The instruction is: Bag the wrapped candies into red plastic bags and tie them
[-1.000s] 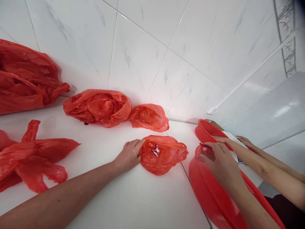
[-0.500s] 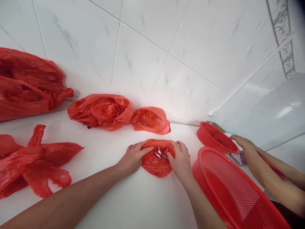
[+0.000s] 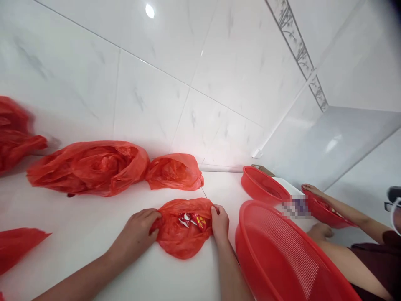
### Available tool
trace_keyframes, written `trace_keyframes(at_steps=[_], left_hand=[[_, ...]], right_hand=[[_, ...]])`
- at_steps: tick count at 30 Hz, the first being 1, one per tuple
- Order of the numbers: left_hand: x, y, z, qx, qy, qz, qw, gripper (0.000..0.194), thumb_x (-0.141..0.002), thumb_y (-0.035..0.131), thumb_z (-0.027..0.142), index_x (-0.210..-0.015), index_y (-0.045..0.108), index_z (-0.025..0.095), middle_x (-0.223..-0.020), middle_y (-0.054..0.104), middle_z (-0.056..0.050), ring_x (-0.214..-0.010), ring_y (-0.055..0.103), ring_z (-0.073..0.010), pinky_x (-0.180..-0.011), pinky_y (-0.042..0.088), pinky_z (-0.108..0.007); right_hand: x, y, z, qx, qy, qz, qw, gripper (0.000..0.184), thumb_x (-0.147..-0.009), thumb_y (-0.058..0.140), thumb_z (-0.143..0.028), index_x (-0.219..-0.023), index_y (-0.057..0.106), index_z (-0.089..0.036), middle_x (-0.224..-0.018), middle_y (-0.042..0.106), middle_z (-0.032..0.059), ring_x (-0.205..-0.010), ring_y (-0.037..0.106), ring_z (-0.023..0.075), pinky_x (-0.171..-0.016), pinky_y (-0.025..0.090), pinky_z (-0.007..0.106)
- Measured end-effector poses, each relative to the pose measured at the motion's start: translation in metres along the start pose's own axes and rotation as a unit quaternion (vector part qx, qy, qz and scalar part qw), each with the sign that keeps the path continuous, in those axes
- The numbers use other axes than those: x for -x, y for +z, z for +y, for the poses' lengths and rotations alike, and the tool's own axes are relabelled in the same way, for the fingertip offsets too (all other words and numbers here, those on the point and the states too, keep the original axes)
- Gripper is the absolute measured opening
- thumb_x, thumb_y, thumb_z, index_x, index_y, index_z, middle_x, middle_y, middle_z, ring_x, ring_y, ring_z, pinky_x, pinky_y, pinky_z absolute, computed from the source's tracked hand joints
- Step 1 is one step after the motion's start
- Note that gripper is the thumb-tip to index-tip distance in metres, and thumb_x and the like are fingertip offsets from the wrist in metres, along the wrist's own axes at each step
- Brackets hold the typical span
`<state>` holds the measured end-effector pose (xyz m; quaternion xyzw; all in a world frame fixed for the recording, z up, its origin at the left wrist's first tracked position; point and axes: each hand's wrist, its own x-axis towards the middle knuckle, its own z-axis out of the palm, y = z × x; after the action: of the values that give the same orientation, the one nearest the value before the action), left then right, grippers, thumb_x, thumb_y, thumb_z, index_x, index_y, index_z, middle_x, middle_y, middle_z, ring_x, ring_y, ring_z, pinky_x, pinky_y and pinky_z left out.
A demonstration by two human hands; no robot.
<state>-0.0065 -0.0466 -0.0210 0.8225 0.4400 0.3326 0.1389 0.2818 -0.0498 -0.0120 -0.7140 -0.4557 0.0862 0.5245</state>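
Note:
A small red plastic bag (image 3: 180,236) lies on the white counter in front of me, with red-and-white wrapped packets (image 3: 191,220) showing at its mouth. My left hand (image 3: 137,232) grips the bag's left edge with curled fingers. My right hand (image 3: 220,222) pinches its right edge. The bag's mouth is stretched between the two hands.
Two more red bags (image 3: 90,167) (image 3: 173,172) lie against the tiled wall, others at the left edge (image 3: 15,133) (image 3: 19,246). A large red mesh basket (image 3: 282,259) stands at my right. Beyond it another person's arms (image 3: 341,211) rest by two red bowls (image 3: 263,186) (image 3: 326,207).
My right hand left the red basket and took hold of the small bag's right edge. The view swung left and up; the other person's hands shifted among the bowls.

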Motion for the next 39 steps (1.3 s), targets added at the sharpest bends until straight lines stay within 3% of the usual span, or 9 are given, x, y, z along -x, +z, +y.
trace_keyframes(at_steps=[6,10,15,20,24,27,31,34,39], left_hand=[[-0.005,0.0,-0.006,-0.061,-0.03,-0.006,0.998,0.045,-0.076,0.049,0.024,-0.121,0.054,0.022,-0.122,0.06,-0.007,-0.114,0.051,-0.0269,-0.097,0.038,-0.044],[-0.003,0.004,-0.007,-0.083,-0.06,-0.005,0.995,0.051,-0.074,0.049,0.027,-0.125,0.052,0.024,-0.126,0.057,-0.007,-0.12,0.047,-0.0291,-0.101,0.033,-0.048],[-0.006,-0.003,-0.009,-0.071,-0.07,-0.009,0.995,0.03,-0.07,0.052,0.03,-0.098,0.064,0.025,-0.111,0.062,-0.005,-0.108,0.054,-0.0291,-0.096,0.037,-0.046],[-0.01,-0.017,0.0,0.048,-0.115,0.042,0.991,0.01,-0.075,0.048,0.028,-0.07,0.055,0.023,-0.09,0.06,-0.002,-0.086,0.057,-0.0207,-0.075,0.046,-0.033],[-0.011,-0.031,0.01,0.14,-0.158,0.152,0.965,0.008,-0.077,0.051,0.03,-0.077,0.055,0.023,-0.095,0.057,-0.001,-0.088,0.056,-0.0182,-0.076,0.046,-0.031],[-0.014,-0.045,0.018,0.192,-0.198,0.194,0.941,0.011,-0.076,0.055,0.033,-0.077,0.054,0.022,-0.079,0.056,0.002,-0.07,0.052,-0.0143,-0.063,0.044,-0.027],[-0.034,-0.062,0.03,0.382,-0.241,0.166,0.877,0.011,-0.075,0.057,0.028,-0.068,0.051,0.02,-0.056,0.04,0.006,-0.049,0.036,-0.0083,-0.046,0.032,-0.02],[-0.061,-0.072,0.044,0.484,-0.237,0.127,0.833,0.011,-0.074,0.057,0.027,-0.069,0.052,0.019,-0.059,0.042,0.005,-0.052,0.041,-0.0079,-0.051,0.039,-0.021],[-0.099,-0.098,0.079,0.53,-0.131,0.133,0.827,0.01,-0.075,0.062,0.026,-0.079,0.058,0.018,-0.078,0.056,0.0,-0.066,0.052,-0.0105,-0.062,0.045,-0.023]], right_hand=[[0.0,-0.009,0.005,-0.073,0.014,-0.038,0.997,0.025,-0.076,0.052,-0.044,-0.072,0.061,-0.021,-0.074,0.066,0.0005,-0.069,0.057,0.0173,-0.065,0.044,0.027],[0.0,-0.012,0.0,-0.16,0.054,-0.063,0.984,0.026,-0.074,0.056,-0.043,-0.087,0.062,-0.02,-0.078,0.067,0.0011,-0.07,0.061,0.0172,-0.063,0.047,0.027],[0.001,-0.018,-0.007,-0.264,0.087,-0.087,0.957,0.037,-0.069,0.053,-0.032,-0.104,0.056,-0.019,-0.076,0.066,0.0007,-0.064,0.062,0.0154,-0.06,0.049,0.027],[0.004,-0.02,-0.011,-0.267,0.08,-0.087,0.957,0.03,-0.067,0.06,-0.03,-0.094,0.06,-0.018,-0.084,0.065,0.0021,-0.071,0.059,0.0151,-0.063,0.047,0.025],[0.008,-0.018,-0.011,-0.257,0.093,-0.065,0.96,0.017,-0.067,0.062,-0.032,-0.075,0.06,-0.018,-0.068,0.06,-0.002,-0.062,0.052,0.0127,-0.055,0.042,0.022],[0.009,-0.019,-0.016,-0.269,0.107,-0.049,0.956,0.013,-0.069,0.059,-0.031,-0.068,0.058,-0.018,-0.06,0.055,-0.0047,-0.055,0.046,0.0105,-0.05,0.037,0.021],[0.011,-0.021,-0.028,-0.321,0.121,-0.059,0.937,0.012,-0.068,0.054,-0.029,-0.069,0.059,-0.018,-0.065,0.059,-0.0025,-0.06,0.052,0.0126,-0.055,0.042,0.023],[0.012,-0.021,-0.036,-0.367,0.131,-0.076,0.918,0.018,-0.069,0.052,-0.033,-0.071,0.06,-0.017,-0.071,0.063,0.0008,-0.066,0.057,0.0159,-0.06,0.047,0.027],[0.023,-0.029,-0.054,-0.394,0.113,-0.053,0.911,0.021,-0.074,0.048,-0.035,-0.073,0.06,-0.017,-0.074,0.062,0.0001,-0.07,0.055,0.0154,-0.061,0.046,0.026]])
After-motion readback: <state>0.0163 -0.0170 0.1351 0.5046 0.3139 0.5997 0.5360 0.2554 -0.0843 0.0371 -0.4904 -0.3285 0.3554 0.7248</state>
